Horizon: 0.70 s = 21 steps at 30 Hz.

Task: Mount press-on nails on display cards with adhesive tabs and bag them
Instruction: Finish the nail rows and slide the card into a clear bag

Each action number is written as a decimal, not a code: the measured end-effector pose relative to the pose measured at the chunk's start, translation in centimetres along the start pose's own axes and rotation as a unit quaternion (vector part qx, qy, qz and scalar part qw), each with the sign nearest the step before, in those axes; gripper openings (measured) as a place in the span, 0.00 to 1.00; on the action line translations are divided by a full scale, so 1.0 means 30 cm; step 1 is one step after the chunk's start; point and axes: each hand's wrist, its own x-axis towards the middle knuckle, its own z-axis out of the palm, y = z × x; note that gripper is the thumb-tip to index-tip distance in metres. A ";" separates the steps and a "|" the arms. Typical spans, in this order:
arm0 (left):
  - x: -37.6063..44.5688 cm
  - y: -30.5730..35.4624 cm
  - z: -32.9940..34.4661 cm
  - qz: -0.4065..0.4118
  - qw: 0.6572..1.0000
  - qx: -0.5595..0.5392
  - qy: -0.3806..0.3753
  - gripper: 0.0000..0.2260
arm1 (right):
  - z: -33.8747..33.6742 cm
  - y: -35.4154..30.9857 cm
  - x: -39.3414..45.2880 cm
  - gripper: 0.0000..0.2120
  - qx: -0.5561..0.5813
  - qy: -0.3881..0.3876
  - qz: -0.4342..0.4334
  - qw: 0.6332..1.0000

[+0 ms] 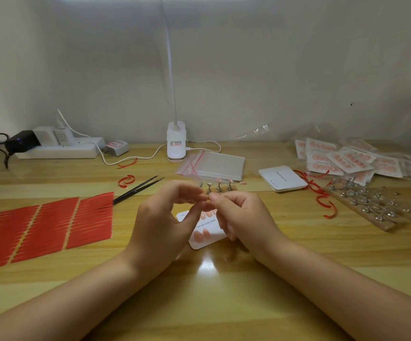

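Pale wall rises behind a glossy wooden desk (224,291), lit by a white clip lamp (176,141) standing at the back edge. Both hands meet above the middle of the desk, fingertips touching. The left hand (165,217) curls its fingers, thumb and forefinger pinched together at a small item; the right hand (239,217) pinches the same spot from the other side. What they pinch is too small to make out. Beneath them lies a white display card (208,238) printed "Handmade Nail", with pink press-on nails (200,235) already stuck on it.

Just behind the hands stands a short row of metal nail stands (215,187), some topped with pink nails. Red adhesive tab sheets (44,225) lie to the left, with black tweezers (139,189) beside them. A stack of clear zip bags (214,166) rests behind the stands. To the right sit a stack of blank white cards (282,178), a wooden board of metal stands (372,205), and a pile of bagged, finished cards (347,161). Curled red backing strips (126,180) are scattered about. A white power strip (59,148) with plugs sits at the far left.
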 end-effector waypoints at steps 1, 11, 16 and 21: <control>-0.001 0.001 0.001 0.003 1.000 -0.007 -0.002 0.11 | 0.001 -0.001 0.000 0.22 0.004 0.006 0.004 1.000; -0.002 0.000 0.003 -0.012 0.999 -0.033 -0.037 0.16 | -0.009 0.013 0.004 0.09 0.013 -0.017 0.001 1.000; 0.000 -0.003 -0.005 -0.013 0.998 -0.006 -0.054 0.20 | -0.019 0.010 0.006 0.10 -0.026 -0.016 -0.011 0.999; 0.004 -0.014 -0.013 -0.099 0.992 0.055 -0.052 0.19 | -0.074 0.012 0.025 0.04 -0.253 0.039 -0.116 0.960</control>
